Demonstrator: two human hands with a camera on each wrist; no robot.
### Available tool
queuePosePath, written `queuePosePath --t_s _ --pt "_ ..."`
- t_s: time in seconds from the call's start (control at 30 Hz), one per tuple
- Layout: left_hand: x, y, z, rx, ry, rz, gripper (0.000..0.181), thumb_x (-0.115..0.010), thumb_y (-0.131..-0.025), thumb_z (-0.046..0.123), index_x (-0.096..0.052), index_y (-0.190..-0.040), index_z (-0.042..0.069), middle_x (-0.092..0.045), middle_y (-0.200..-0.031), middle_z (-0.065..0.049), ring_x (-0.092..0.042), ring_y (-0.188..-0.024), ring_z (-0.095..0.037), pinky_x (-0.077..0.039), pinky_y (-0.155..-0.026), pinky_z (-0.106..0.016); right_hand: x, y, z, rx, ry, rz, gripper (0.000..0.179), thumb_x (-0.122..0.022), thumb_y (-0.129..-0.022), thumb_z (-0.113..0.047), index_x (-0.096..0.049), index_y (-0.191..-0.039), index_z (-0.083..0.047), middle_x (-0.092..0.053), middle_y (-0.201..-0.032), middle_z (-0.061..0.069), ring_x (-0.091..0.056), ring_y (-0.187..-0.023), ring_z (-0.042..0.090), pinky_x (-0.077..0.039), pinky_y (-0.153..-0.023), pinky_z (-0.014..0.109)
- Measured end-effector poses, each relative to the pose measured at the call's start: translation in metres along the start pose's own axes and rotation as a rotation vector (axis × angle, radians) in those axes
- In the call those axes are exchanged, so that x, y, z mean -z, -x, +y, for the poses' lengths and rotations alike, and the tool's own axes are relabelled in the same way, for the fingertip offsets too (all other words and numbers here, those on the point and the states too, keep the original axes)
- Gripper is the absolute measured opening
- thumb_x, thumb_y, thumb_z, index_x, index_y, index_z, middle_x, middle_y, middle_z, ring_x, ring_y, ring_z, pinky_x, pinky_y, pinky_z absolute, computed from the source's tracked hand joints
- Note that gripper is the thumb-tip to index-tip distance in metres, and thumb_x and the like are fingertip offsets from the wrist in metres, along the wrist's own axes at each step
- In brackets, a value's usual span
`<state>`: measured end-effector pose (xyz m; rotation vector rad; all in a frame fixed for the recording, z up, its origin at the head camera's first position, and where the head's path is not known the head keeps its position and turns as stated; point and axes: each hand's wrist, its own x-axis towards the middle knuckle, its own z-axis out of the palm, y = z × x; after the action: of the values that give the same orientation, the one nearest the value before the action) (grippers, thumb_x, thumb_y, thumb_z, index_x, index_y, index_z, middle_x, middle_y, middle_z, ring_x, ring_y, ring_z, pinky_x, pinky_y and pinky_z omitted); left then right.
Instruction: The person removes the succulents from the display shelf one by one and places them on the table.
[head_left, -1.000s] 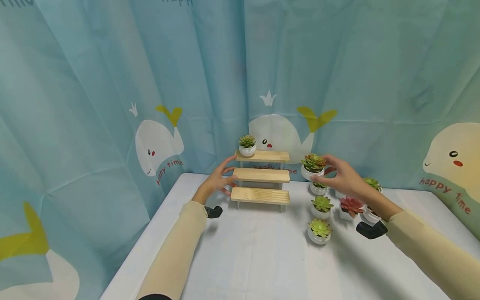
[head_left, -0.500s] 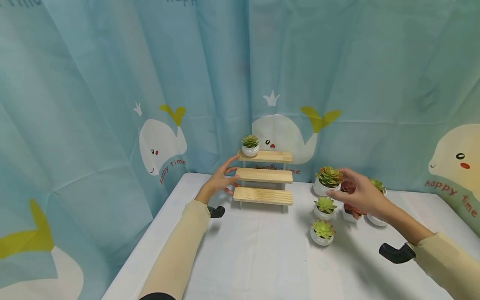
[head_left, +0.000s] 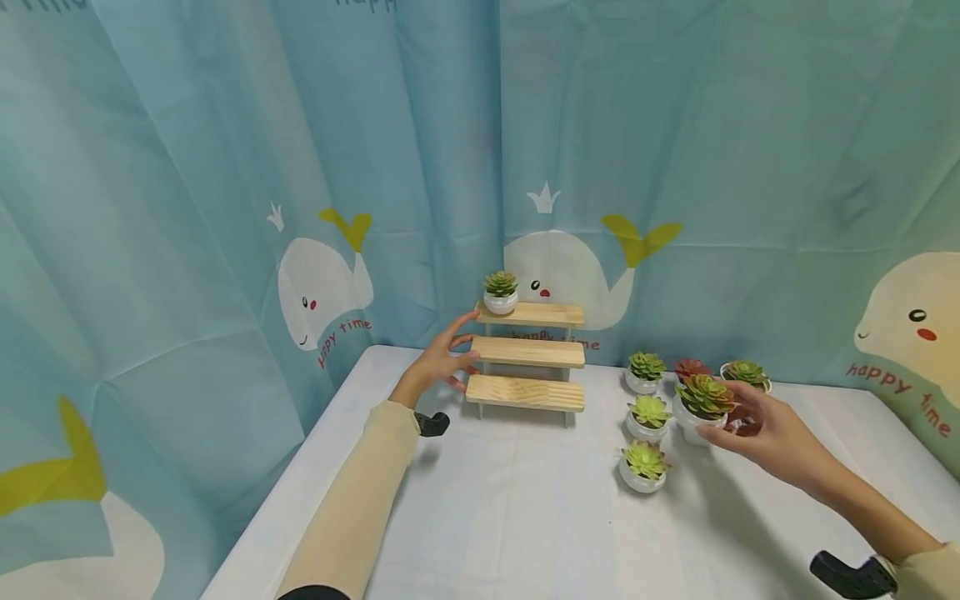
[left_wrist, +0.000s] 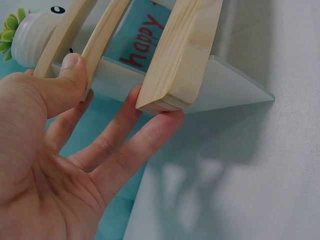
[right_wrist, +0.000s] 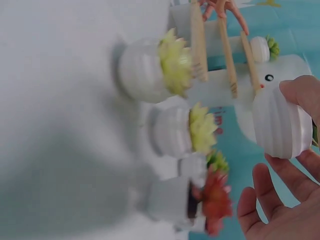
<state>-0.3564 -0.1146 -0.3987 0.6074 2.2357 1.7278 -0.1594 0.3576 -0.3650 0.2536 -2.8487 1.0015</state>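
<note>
My left hand [head_left: 442, 360] is at the left end of a three-step wooden shelf stand [head_left: 527, 352]. In the left wrist view its thumb lies on the middle board, and two fingertips touch the end of the lowest board [left_wrist: 175, 70]. A green succulent in a white pot [head_left: 500, 302] sits at the left of the top step. My right hand [head_left: 772, 433] holds a potted succulent [head_left: 705, 397] with green leaves tinged red between thumb and fingers; its white ribbed pot [right_wrist: 282, 125] shows in the right wrist view. Beneath it, a red succulent in a square white pot [right_wrist: 172, 200] is largely hidden in the head view.
A column of three green potted succulents [head_left: 647, 421] stands on the white table [head_left: 510, 508] right of the stand. Behind the held plant are a red succulent [head_left: 690, 369] and another green one [head_left: 745, 373]. A blue whale-print curtain [head_left: 420, 167] hangs at the back.
My right hand has moved right and toward me with the potted succulent, away from the stand, uncovering the rear pot of the column. The left hand keeps its place on the stand.
</note>
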Motion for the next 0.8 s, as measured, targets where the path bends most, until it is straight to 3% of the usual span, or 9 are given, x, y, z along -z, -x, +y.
queuePosePath --t_s 0.27,0.8 --pt "-0.001 -0.001 -0.001 0.033 -0.013 0.013 0.077 -0.065 -0.103 0.017 -0.024 -0.161 0.046 -0.027 -0.166 -0.018 -0.073 -0.097 -0.039 -0.063 -0.067 -0.057 -0.007 0.023 0.024 -0.055 -0.022 -0.007 0.080 -0.080 -0.093 -0.032 -0.040 -0.150 0.007 -0.057 -0.133 0.029 -0.055 -0.090 -0.011 -0.058 -0.071 0.022" --pt "-0.001 0.001 0.001 0.021 -0.005 0.017 0.077 -0.065 -0.103 0.015 -0.025 -0.162 0.045 -0.026 -0.166 -0.020 -0.072 -0.098 -0.042 -0.062 -0.067 -0.059 -0.029 0.038 0.053 -0.086 -0.082 -0.026 0.080 -0.081 -0.092 -0.024 -0.039 -0.148 0.013 -0.054 -0.136 0.035 -0.060 -0.088 -0.007 -0.058 -0.069 0.025"
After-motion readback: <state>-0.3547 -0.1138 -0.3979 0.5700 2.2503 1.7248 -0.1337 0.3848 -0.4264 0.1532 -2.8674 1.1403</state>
